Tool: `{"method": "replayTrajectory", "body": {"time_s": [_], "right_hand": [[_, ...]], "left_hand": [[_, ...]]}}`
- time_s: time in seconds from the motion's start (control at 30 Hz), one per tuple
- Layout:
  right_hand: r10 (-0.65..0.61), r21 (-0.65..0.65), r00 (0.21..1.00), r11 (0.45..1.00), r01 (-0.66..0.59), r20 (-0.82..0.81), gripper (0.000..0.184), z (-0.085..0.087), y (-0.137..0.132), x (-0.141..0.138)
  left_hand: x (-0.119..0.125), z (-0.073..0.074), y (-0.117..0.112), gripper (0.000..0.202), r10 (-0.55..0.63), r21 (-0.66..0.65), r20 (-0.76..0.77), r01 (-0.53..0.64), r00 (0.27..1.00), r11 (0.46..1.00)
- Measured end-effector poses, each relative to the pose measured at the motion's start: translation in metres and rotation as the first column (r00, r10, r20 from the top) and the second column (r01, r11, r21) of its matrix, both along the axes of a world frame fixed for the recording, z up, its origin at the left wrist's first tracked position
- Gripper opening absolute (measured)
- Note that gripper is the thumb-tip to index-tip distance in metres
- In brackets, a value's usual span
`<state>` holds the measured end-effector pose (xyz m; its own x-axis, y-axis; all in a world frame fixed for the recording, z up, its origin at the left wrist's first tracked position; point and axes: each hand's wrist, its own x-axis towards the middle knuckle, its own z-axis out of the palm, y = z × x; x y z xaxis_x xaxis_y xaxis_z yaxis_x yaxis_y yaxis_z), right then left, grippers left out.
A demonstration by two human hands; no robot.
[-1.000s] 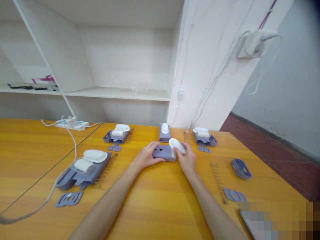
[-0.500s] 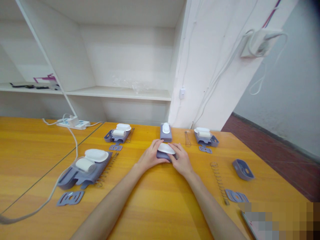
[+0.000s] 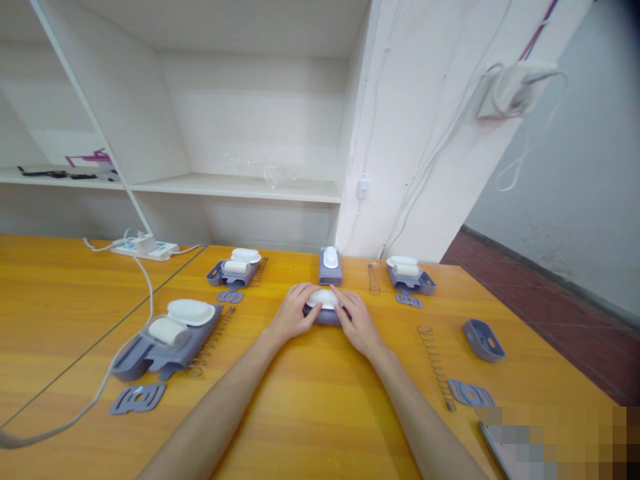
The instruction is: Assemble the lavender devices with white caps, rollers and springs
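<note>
At the middle of the table both hands are closed around a white ribbed oval piece (image 3: 323,299) lying on a grey-purple plastic housing (image 3: 327,319). My left hand (image 3: 294,312) grips its left end, with the thumb at the front and the fingers curled over the back. On the other end, my right hand (image 3: 357,323) has its thumb and index finger pressed against the piece. The fingers cover part of the housing's sides. Just behind them, a similar grey housing with a white oval piece (image 3: 330,257) on top stands on the table.
Sets of grey and white parts lie at left (image 3: 187,337), back left (image 3: 240,267) and back right (image 3: 405,270). To the right are a coil spring (image 3: 436,367), a grey flat plate (image 3: 471,393) and a grey tray (image 3: 484,340). A power strip (image 3: 145,248) and cable lie left.
Both hands and the held parts have shifted slightly left in view. The housing now looks level rather than tilted, and my left thumb has moved up from the housing onto the white piece.
</note>
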<state>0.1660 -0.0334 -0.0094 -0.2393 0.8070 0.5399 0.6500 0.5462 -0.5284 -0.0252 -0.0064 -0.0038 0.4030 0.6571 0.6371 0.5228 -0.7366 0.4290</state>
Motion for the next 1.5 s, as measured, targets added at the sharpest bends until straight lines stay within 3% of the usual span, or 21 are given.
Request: {"method": "replayTrajectory", "body": {"time_s": [0.17, 0.4, 0.53, 0.8, 0.97, 1.07, 1.33, 1.5], "right_hand": [[-0.064, -0.007, 0.995, 0.998, 0.064, -0.070, 0.046, -0.010, 0.007, -0.001], [-0.088, 0.002, 0.984, 0.996, 0.090, -0.152, 0.028, -0.016, 0.010, -0.005], [-0.128, 0.005, 0.980, 0.991, 0.131, -0.150, 0.038, -0.020, 0.013, -0.004], [-0.196, -0.017, 0.968, 0.980, 0.196, -0.154, 0.034, -0.022, 0.017, -0.002], [-0.171, -0.033, 0.972, 0.985, 0.168, -0.162, 0.036, -0.020, 0.016, 0.001], [-0.165, -0.040, 0.975, 0.986, 0.161, -0.145, 0.041, -0.020, 0.015, 0.001], [-0.181, -0.050, 0.973, 0.983, 0.176, -0.141, 0.040, -0.021, 0.018, 0.004], [-0.167, -0.041, 0.977, 0.986, 0.163, -0.133, 0.041, -0.020, 0.017, 0.006]], "left_hand": [[-0.002, 0.001, -0.001, 0.033, 0.044, 0.018, -0.014, -0.044, 0.999, 0.999], [-0.004, 0.000, 0.001, 0.032, 0.011, 0.009, -0.031, -0.011, 0.999, 1.000], [-0.003, -0.001, 0.001, 0.032, 0.012, -0.001, -0.034, -0.012, 0.999, 1.000], [-0.005, -0.012, 0.009, 0.036, 0.292, -0.030, -0.050, -0.294, 0.955, 0.955], [-0.007, -0.012, 0.008, 0.057, 0.208, -0.034, -0.052, -0.210, 0.977, 0.977], [-0.006, -0.013, 0.007, 0.062, 0.170, -0.087, -0.013, -0.171, 0.985, 0.981], [0.014, -0.026, -0.003, 0.059, 0.313, -0.395, 0.272, -0.191, 0.910, 0.899], [0.015, -0.029, 0.000, 0.057, 0.333, -0.496, 0.290, -0.156, 0.897, 0.854]]}}
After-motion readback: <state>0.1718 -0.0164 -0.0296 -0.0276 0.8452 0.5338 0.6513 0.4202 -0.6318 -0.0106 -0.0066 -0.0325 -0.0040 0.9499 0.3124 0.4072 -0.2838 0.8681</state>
